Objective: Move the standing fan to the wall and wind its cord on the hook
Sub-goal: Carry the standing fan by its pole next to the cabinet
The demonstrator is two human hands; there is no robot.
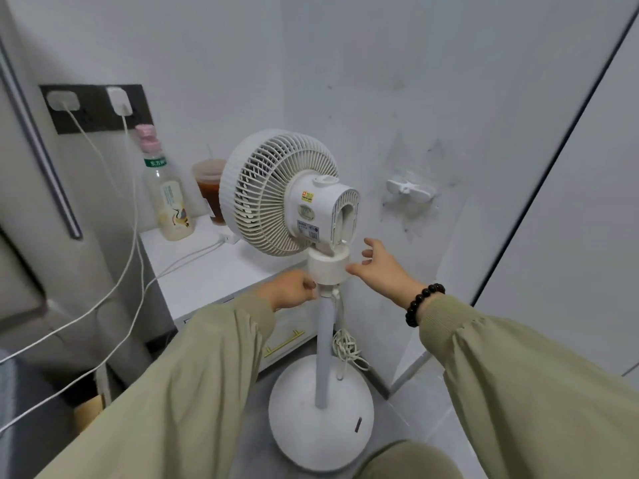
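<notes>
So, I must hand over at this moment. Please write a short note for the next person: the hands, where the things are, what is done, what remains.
Left hand: grips the standing fan at the top of its pole, just under the white collar.
Right hand: open, fingertips at the right side of the collar.
Fan: upright on the floor, beside the white cabinet, close to the wall.
Cord: hangs in a loose bundle beside the pole.
Wall hook: bare, to the right of the fan head.
Done: the fan seems to be at the wall.
Left: wind the cord on the hook.

olive-green long sleeves (193, 368) with ribbed cuffs, dark beaded bracelet (422, 303)
</notes>
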